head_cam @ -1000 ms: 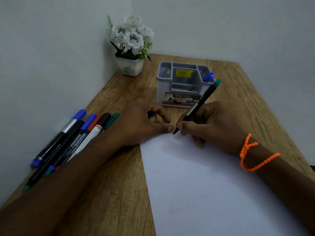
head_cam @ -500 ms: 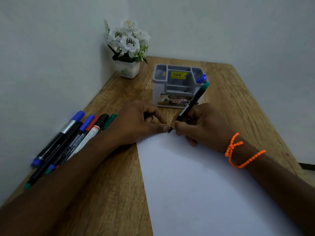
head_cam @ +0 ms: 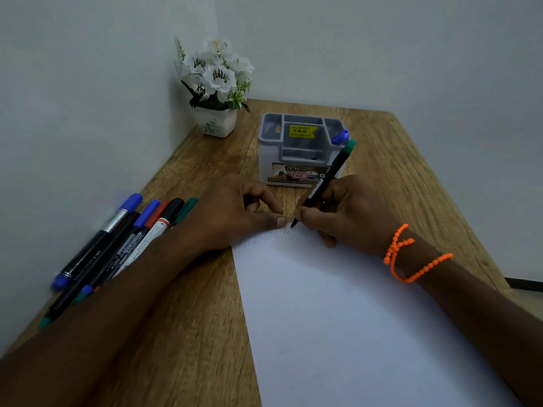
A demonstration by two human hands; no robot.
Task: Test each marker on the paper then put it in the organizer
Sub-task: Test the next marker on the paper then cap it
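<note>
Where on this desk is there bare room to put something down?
Bare wood lies between the white flower pot and the grey plastic organizer, along the wooden table right of the organizer, and beside the white paper near the left forearm. The loose markers crowd the left wall; both hands crowd the paper's top edge.
</note>
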